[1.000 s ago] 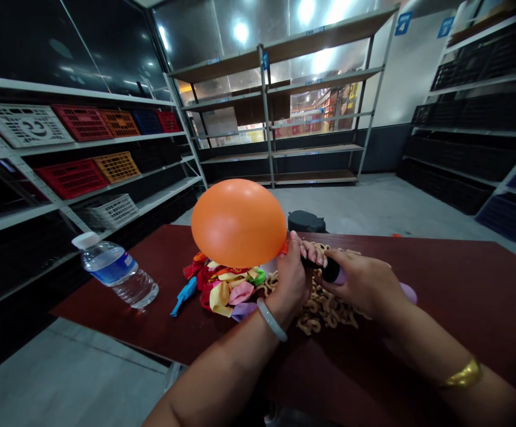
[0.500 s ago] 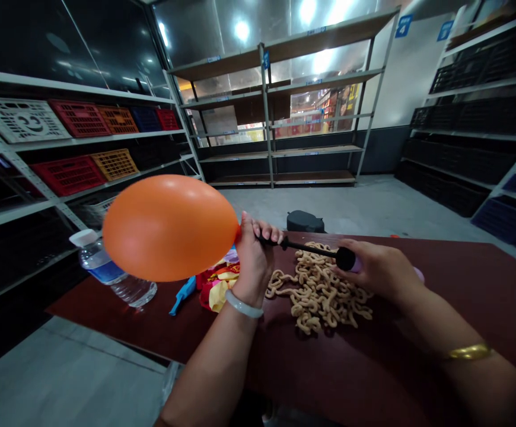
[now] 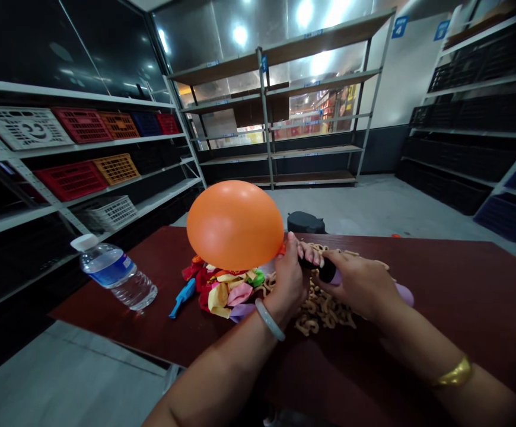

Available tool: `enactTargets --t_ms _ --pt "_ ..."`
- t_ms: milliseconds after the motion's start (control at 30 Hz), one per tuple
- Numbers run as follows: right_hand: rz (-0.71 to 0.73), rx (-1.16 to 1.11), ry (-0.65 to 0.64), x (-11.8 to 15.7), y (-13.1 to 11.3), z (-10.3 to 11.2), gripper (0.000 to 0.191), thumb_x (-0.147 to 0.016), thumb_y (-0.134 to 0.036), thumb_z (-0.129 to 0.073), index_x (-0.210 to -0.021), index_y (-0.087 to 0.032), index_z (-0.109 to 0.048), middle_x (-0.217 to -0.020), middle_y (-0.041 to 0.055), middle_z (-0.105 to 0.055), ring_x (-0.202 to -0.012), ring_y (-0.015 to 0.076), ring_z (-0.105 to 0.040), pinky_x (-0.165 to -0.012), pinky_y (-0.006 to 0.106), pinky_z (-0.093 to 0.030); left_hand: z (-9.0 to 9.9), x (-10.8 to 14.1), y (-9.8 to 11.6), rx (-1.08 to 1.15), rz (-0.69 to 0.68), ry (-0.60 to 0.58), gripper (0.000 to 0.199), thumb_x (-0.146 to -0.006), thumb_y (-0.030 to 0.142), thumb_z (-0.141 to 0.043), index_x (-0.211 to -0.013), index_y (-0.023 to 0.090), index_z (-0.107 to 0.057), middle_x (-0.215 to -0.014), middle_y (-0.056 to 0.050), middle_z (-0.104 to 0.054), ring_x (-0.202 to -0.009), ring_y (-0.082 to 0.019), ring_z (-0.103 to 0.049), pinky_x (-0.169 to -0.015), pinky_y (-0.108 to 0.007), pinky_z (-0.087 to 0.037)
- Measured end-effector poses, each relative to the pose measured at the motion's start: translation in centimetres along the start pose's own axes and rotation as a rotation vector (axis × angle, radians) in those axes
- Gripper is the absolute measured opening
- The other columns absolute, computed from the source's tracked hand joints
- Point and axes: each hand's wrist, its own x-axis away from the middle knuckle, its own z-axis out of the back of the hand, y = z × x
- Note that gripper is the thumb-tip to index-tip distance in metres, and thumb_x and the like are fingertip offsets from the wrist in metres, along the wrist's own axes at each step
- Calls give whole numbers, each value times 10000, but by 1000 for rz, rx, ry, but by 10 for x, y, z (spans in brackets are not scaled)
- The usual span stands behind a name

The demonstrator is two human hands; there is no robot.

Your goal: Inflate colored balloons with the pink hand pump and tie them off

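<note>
An inflated orange balloon (image 3: 235, 225) sits on the front of a hand balloon pump (image 3: 404, 293). My left hand (image 3: 290, 277) is closed around the balloon's neck and the pump's black nozzle end. Around the purple body of the pump my right hand (image 3: 359, 286) is wrapped. The two hands are close together, with the black part between them. Beneath them lies a heap of tan, curly, rope-like pieces (image 3: 329, 314), partly hidden by my hands. Loose uninflated balloons (image 3: 219, 299) in several colours lie under the orange one, a blue one (image 3: 183, 295) at their left.
A clear water bottle (image 3: 118, 276) with a white cap stands at the left of the dark red table (image 3: 454, 296). Beyond the table is a black object (image 3: 305, 222). Shelves with coloured crates (image 3: 82, 124) line the left; a metal rack (image 3: 264, 112) stands behind.
My right hand has pushed inward, so the black rod seen between the hands is now in the pump body. My left hand and the balloon have shifted right; the balloon looks smaller in view.
</note>
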Motion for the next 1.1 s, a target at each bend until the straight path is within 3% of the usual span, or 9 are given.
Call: enactTargets --t_ms 167,400,500,633,900,1100 --pt "21 -74 -5 -1 -1 3 515 -842 -569 -543 -1246 -251 -563 -1069 51 -726 -873 253 -700 -655 359 -501 -6 3 8 0 -61 -18 421 -894 430 -586 -600 180 -418 -521 33 -423 -478 -100 -444 -552 -268 -391" --pt "72 -68 31 -6 37 2 545 -840 -624 -519 -1225 -244 -588 -1083 66 -724 -892 241 -699 -710 355 -518 3 -12 65 37 -250 -29 435 -905 427 -566 -590 185 -389 -500 41 -369 -451 -104 -418 -507 -270 -353" --pt "55 1 49 -6 51 -1 516 -839 -612 -522 -1181 -236 -615 -1115 78 -715 -869 244 -700 -670 352 -509 10 -19 75 58 -284 -6 437 -920 442 -535 -596 187 -391 -502 40 -369 -450 -106 -418 -504 -266 -351" --pt "24 46 22 -4 46 -5 492 -827 -610 -534 -1150 -250 -626 -1042 63 -730 -787 238 -699 -602 336 -476 10 -22 63 92 -237 12 446 -922 430 -537 -585 181 -383 -500 42 -363 -443 -92 -399 -492 -249 -332" --pt "29 -7 20 -1 9 -2 529 -839 -592 -532 -1230 -240 -586 -1007 63 -730 -800 243 -696 -614 339 -473 -2 -4 15 29 -47 -45 473 -897 497 -550 -578 178 -410 -508 31 -400 -478 -100 -439 -540 -262 -380" --pt "32 -57 41 -1 -1 2 520 -829 -559 -567 -1241 -241 -588 -1033 56 -729 -829 244 -705 -660 350 -502 -5 2 2 -15 -54 -67 503 -869 553 -560 -564 178 -420 -497 31 -405 -480 -102 -452 -553 -276 -399"
